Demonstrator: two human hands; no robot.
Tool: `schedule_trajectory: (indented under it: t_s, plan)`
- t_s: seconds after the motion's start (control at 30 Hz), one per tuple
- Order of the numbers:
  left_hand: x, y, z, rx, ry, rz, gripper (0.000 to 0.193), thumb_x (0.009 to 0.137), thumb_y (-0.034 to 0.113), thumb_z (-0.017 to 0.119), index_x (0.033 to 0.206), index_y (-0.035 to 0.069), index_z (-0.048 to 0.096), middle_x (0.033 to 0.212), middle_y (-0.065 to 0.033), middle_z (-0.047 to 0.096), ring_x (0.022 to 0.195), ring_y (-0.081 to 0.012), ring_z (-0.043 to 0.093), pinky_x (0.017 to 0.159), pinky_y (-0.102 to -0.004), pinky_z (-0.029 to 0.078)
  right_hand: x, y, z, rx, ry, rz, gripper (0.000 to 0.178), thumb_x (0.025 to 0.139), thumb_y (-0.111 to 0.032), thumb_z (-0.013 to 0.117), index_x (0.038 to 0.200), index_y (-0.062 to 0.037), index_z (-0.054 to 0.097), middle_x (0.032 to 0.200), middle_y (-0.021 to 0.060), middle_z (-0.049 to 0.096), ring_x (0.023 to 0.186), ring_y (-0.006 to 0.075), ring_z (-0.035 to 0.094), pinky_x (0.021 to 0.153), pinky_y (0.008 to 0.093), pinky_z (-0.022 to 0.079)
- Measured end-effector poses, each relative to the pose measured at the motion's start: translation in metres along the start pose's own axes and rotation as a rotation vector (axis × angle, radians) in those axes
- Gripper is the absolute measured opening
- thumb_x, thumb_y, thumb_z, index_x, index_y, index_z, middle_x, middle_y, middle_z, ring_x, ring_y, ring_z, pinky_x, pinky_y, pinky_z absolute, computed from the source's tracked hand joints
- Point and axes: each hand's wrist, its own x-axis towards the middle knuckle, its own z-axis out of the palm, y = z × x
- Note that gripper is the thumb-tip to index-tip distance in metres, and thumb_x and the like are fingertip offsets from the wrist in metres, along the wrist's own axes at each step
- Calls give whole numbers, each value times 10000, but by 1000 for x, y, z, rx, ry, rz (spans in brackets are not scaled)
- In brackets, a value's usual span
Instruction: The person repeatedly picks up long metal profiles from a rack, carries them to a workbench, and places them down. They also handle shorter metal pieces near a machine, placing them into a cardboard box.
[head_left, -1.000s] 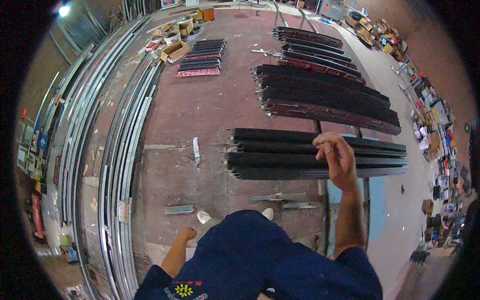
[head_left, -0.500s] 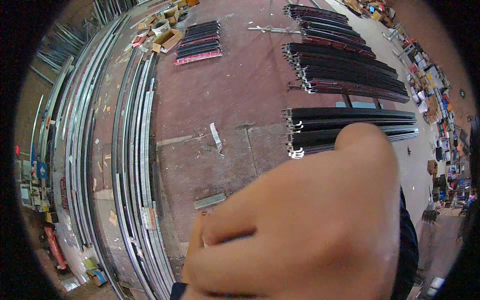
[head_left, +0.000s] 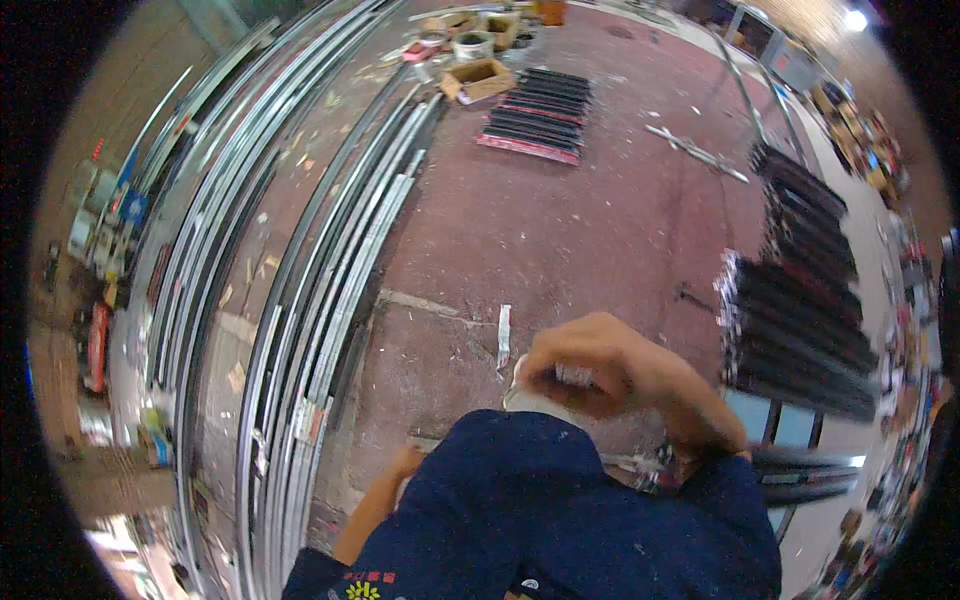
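My right hand [head_left: 610, 360] is raised in front of my dark blue shirt [head_left: 500, 500], its fingers curled round toward the thumb. Something pale shows at its fingertips, too blurred to name. My left hand [head_left: 405, 464] shows only in part beside the shirt, low over the floor; its fingers are hidden. Just beyond the right hand, a white strip [head_left: 504, 335] lies on the reddish floor.
Long metal profiles [head_left: 330, 260] run along the left side. Black bars [head_left: 805, 320] are stacked at the right, and a smaller batch of black bars [head_left: 540, 110] lies farther off. Near it stand a cardboard box [head_left: 477, 80] and a white bucket [head_left: 472, 45].
A hand that filled the lower middle close to the camera has drawn away; my right hand now appears smaller, before my shirt. The view has turned, shifting the stacks right and downward.
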Motion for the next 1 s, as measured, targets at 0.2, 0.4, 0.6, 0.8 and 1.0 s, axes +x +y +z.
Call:
schedule_trajectory:
  t_s: [0.2,0.4,0.6,0.8,1.0]
  plan:
    - [-5,50,-97,214,-162,-338,469,844,445,613,1064,38,688,1168,-180,648,1088,-361,607,919,-437,477,51,144,-32,155,124,400,95,920,-97,628,940,-9,655,739,48,649,680,105,601,613,265,489]
    - [19,99,-95,-63,23,-273,432,858,411,587,1062,39,670,1095,-188,661,1020,-381,625,873,-442,494,136,201,-91,95,276,383,97,909,-93,612,939,-11,652,725,84,644,625,119,587,595,276,480]
    - [104,83,-168,-41,-211,-257,396,862,371,592,1072,40,648,1021,-179,671,962,-368,638,834,-432,503,299,160,-182,-114,66,-487,113,801,-118,672,892,-58,644,767,70,635,619,236,609,579,347,502]
    - [331,201,-392,52,-20,80,364,867,331,596,1083,40,625,947,-171,681,904,-356,652,795,-423,511,408,162,-229,-275,49,-568,104,797,-139,666,872,-80,626,758,52,629,632,229,613,576,340,501]
    - [461,273,-586,92,239,206,286,888,281,602,1071,61,621,978,-163,688,920,-335,659,795,-414,513,492,224,-299,-337,47,-570,98,793,-161,660,853,-102,609,750,34,623,644,222,617,573,334,500]
